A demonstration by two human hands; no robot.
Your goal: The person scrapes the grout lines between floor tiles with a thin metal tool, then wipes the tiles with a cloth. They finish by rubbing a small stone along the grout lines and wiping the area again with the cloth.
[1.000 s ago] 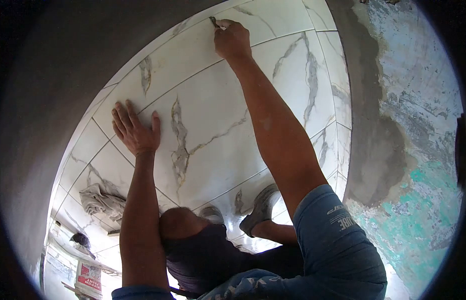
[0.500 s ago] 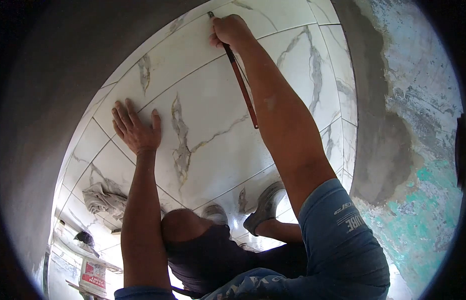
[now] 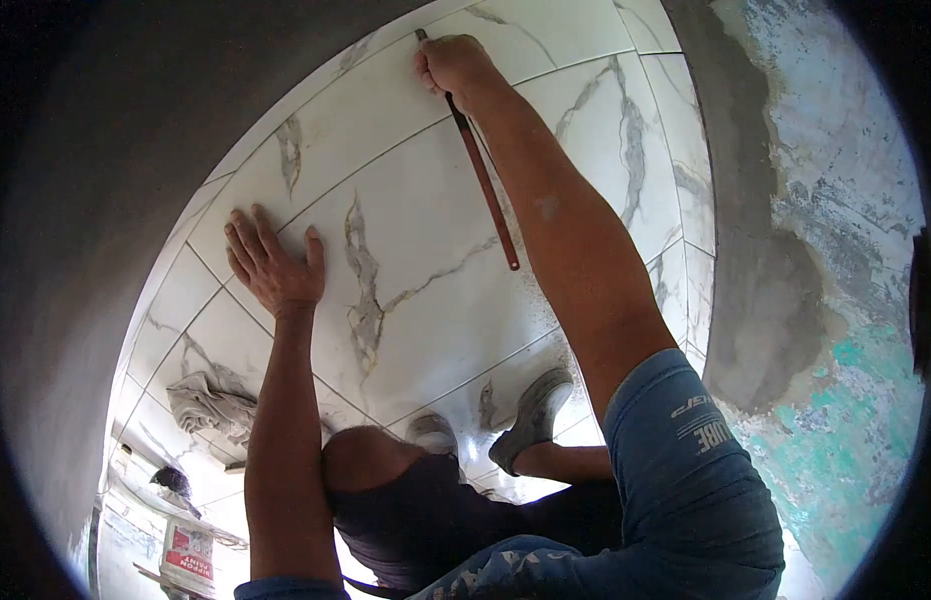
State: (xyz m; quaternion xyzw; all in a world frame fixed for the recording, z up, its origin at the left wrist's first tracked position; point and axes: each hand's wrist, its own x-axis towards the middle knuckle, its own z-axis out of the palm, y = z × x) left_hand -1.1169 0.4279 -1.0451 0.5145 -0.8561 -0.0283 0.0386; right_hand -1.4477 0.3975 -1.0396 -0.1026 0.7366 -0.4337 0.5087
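In my right hand (image 3: 460, 68), closed in a fist near the top of the view, is a hacksaw blade (image 3: 483, 176). It is a thin reddish-brown strip with a dark upper part and a small hole at its lower end. Its tip pokes out beyond my fist, close to the grout line between the white marble-patterned tiles (image 3: 416, 260). My left hand (image 3: 276, 262) lies flat on the tiles to the left, fingers spread and holding nothing. What the blade's edge touches under my fist is hidden.
A crumpled grey rag (image 3: 212, 408) lies on the tiles at left. Further back are a dark object (image 3: 172, 482) and a Nippon Paint container (image 3: 190, 552). A grey wall (image 3: 76, 250) borders the left; a patchy plastered wall (image 3: 836, 240) stands right. My shoe (image 3: 534, 420) rests on the floor.
The blade's lower end has shifted slightly down, and my right fist has moved a little with it. My left hand stays flat in nearly the same place.
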